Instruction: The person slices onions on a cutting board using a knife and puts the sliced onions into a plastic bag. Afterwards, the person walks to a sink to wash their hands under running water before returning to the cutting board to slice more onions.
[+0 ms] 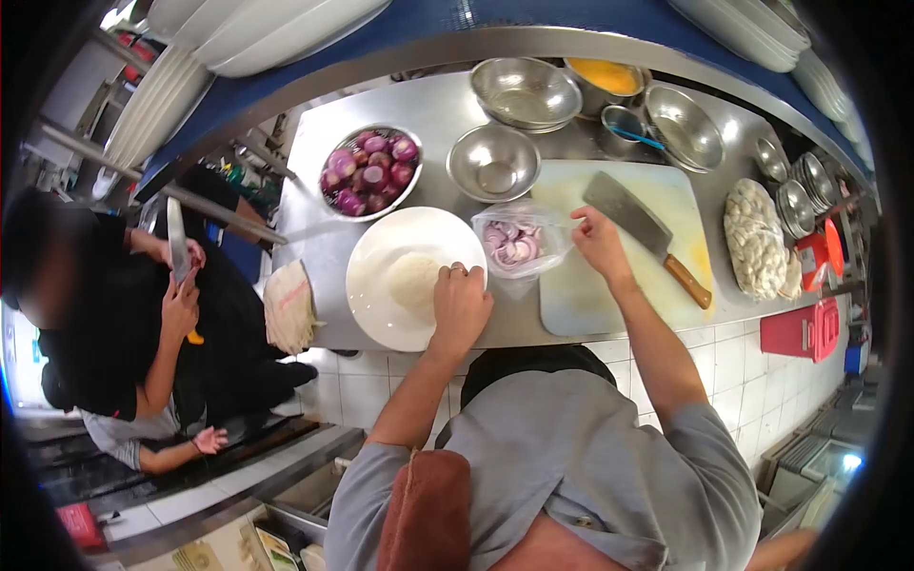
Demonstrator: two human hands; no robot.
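The left hand (462,306) curls over white powder (411,283) on a round white plate (368,312); whether it grips any, I can't tell. Just beside, the right hand (599,243) pinches a clear plastic bag (550,245) of sliced purple onion (512,247), best held steady.

left fingers (451,279) partly hidden, dishes (295,40) cut off

Onion slices (514,249) show purple and white.

This was a commercial-looking kitchen: a steel worktable (436,109) held sliced onions (512,246), a cleaver (630,213) and, farther back, metal bowls (494,164).
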